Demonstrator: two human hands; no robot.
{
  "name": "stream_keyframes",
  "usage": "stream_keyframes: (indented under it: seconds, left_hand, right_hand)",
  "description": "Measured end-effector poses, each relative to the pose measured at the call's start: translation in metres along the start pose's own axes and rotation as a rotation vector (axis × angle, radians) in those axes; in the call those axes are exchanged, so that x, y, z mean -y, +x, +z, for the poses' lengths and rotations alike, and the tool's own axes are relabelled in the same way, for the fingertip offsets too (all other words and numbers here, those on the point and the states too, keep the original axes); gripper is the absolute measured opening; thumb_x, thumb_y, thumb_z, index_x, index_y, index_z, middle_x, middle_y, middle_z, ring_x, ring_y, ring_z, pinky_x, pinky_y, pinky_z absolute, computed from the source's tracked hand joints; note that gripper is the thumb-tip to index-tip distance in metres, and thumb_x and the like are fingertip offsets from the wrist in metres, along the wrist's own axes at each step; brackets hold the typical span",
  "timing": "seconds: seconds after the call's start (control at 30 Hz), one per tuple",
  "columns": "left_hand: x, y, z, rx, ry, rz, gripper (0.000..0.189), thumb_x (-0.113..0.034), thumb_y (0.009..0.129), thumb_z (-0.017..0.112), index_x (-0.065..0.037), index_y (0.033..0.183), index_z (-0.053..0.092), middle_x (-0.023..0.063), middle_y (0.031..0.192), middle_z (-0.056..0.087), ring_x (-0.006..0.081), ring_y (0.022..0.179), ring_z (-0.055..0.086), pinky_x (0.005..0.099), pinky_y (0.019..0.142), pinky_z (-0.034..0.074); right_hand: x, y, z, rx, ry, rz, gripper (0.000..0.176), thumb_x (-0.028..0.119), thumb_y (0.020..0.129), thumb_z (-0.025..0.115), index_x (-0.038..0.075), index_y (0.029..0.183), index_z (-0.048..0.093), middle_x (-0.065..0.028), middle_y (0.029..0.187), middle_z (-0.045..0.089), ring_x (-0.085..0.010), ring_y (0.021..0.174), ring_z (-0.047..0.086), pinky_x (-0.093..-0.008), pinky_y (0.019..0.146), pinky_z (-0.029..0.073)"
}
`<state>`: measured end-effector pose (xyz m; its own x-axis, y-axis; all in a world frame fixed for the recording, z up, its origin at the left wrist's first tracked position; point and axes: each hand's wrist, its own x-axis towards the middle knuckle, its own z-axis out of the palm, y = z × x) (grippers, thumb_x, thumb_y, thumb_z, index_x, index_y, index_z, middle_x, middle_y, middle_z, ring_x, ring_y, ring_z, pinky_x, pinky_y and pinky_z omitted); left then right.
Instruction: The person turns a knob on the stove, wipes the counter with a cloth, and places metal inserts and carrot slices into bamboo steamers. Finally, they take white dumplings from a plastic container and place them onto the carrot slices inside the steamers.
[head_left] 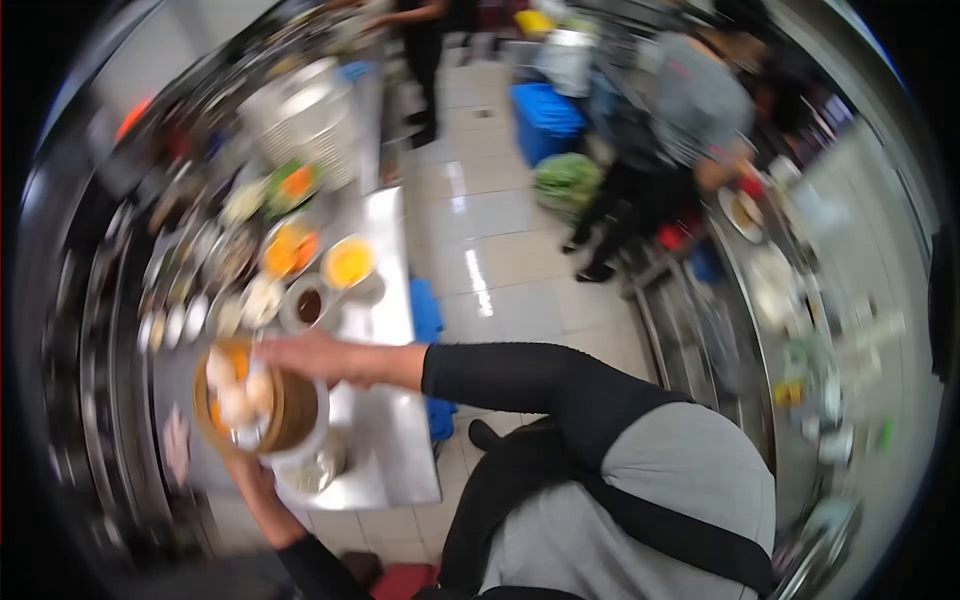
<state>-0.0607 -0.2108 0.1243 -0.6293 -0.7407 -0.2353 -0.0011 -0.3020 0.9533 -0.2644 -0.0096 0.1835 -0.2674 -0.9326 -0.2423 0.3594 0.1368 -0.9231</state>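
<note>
A round bamboo steamer basket [292,412] is held up over the left part of the steel counter. Inside it sit several pale, rounded pieces [238,400], with something orange beside them; blur hides their exact kind. My right hand [305,356] grips the basket's rim from the far side, its fingertips reaching over the edge. From the near side, my left hand [250,474] supports the basket low down, and its fingers are mostly hidden. Close to the basket stands a glass container [322,465].
Along the steel counter [385,440] stand bowls of yellow food [349,263], orange slices [289,250] and dark sauce [308,305], plus stacked white dishes [318,120]. A co-worker [695,105] bends over the opposite counter. A blue bin [548,120] and green leafy vegetables [567,183] occupy the aisle.
</note>
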Motion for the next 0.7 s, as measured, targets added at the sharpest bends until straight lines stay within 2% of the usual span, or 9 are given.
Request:
stream_keyframes:
  seconds: [0.07, 0.17, 0.23, 0.3, 0.4, 0.43, 0.5, 0.63, 0.7]
  left_hand:
    - [0.03, -0.03, 0.048, 0.181, -0.072, 0.027, 0.061, -0.022, 0.096, 0.063, -0.01, 0.15, 0.036, 0.0122, 0.145, 0.048, 0.0276, 0.126, 0.055, 0.0442, 0.103, 0.05]
    - [0.061, -0.08, 0.143, 0.213, -0.098, -0.004, 0.06, -0.027, 0.097, 0.062, -0.011, 0.149, 0.036, 0.0123, 0.144, 0.049, 0.0287, 0.124, 0.057, 0.0442, 0.102, 0.052]
    - [0.081, -0.093, 0.186, 0.327, -0.078, -0.042, 0.059, -0.028, 0.097, 0.062, -0.011, 0.149, 0.037, 0.0124, 0.143, 0.05, 0.0287, 0.123, 0.057, 0.044, 0.101, 0.052]
    - [0.117, -0.097, 0.219, 0.443, -0.095, -0.118, 0.058, -0.029, 0.097, 0.062, -0.011, 0.147, 0.039, 0.0126, 0.142, 0.051, 0.0286, 0.122, 0.058, 0.0437, 0.101, 0.053]
    - [0.148, -0.12, 0.288, 0.574, -0.11, -0.191, 0.057, -0.03, 0.097, 0.062, -0.01, 0.146, 0.04, 0.0127, 0.141, 0.052, 0.0286, 0.121, 0.059, 0.0434, 0.1, 0.053]
    - [0.152, -0.132, 0.315, 0.679, -0.122, -0.231, 0.054, -0.031, 0.098, 0.06, -0.011, 0.144, 0.042, 0.0113, 0.138, 0.054, 0.0265, 0.119, 0.06, 0.0421, 0.1, 0.053]
    - [0.167, -0.148, 0.361, 0.803, -0.121, -0.277, 0.051, -0.033, 0.099, 0.059, -0.011, 0.142, 0.043, 0.0098, 0.135, 0.056, 0.0244, 0.118, 0.061, 0.0409, 0.1, 0.053]
    - [0.231, -0.165, 0.447, 0.876, -0.145, -0.361, 0.048, -0.033, 0.1, 0.057, -0.011, 0.141, 0.046, 0.0092, 0.135, 0.058, 0.0233, 0.117, 0.061, 0.0415, 0.1, 0.053]
    - [0.257, -0.184, 0.493, 0.88, -0.071, -0.387, 0.049, -0.031, 0.099, 0.059, -0.01, 0.141, 0.046, 0.0102, 0.135, 0.058, 0.0255, 0.118, 0.061, 0.0439, 0.1, 0.053]
  right_hand:
    - [-0.016, -0.054, -0.029, -0.137, 0.02, -0.039, 0.085, 0.073, 0.087, 0.054, 0.014, 0.147, 0.047, -0.0149, 0.147, 0.046, -0.0281, 0.134, 0.046, -0.042, 0.104, 0.042]
    - [-0.019, -0.15, -0.065, -0.31, -0.254, -0.132, 0.095, 0.073, 0.088, 0.053, 0.004, 0.151, 0.037, -0.031, 0.14, 0.045, -0.0319, 0.133, 0.045, -0.0354, 0.111, 0.035]
    - [-0.051, -0.198, -0.096, -0.504, -0.295, -0.085, 0.089, 0.067, 0.094, 0.049, 0.004, 0.154, 0.031, -0.0297, 0.144, 0.043, -0.0328, 0.137, 0.041, -0.0356, 0.112, 0.034]
    - [-0.113, -0.219, -0.152, -0.652, -0.194, -0.394, 0.091, 0.07, 0.092, 0.048, -0.002, 0.146, 0.04, -0.0271, 0.133, 0.054, -0.0337, 0.127, 0.052, -0.0386, 0.106, 0.041]
    - [-0.126, -0.392, -0.229, -1.084, -0.443, -0.247, 0.066, 0.053, 0.09, 0.066, 0.0, 0.129, 0.059, -0.0154, 0.124, 0.064, -0.0222, 0.101, 0.065, -0.0352, 0.087, 0.052]
    - [-0.154, -0.441, -0.273, -1.445, -0.63, -0.245, 0.052, 0.043, 0.085, 0.075, 0.003, 0.117, 0.067, -0.0135, 0.11, 0.068, -0.0211, 0.087, 0.065, -0.0354, 0.079, 0.053]
    - [-0.152, -0.569, -0.321, -1.798, -0.631, -0.191, 0.028, 0.029, 0.08, 0.076, 0.005, 0.094, 0.074, -0.015, 0.093, 0.068, -0.0301, 0.083, 0.065, -0.0394, 0.076, 0.052]
    - [-0.215, -0.79, -0.449, -2.413, -0.896, 0.109, 0.057, 0.031, 0.083, 0.075, -0.002, 0.126, 0.056, -0.0228, 0.119, 0.063, -0.0398, 0.112, 0.059, -0.0475, 0.092, 0.049]
    - [-0.229, -0.848, -0.478, -2.503, -0.899, 0.208, 0.076, 0.034, 0.084, 0.075, -0.002, 0.141, 0.04, -0.0238, 0.126, 0.059, -0.0399, 0.12, 0.056, -0.049, 0.095, 0.047]
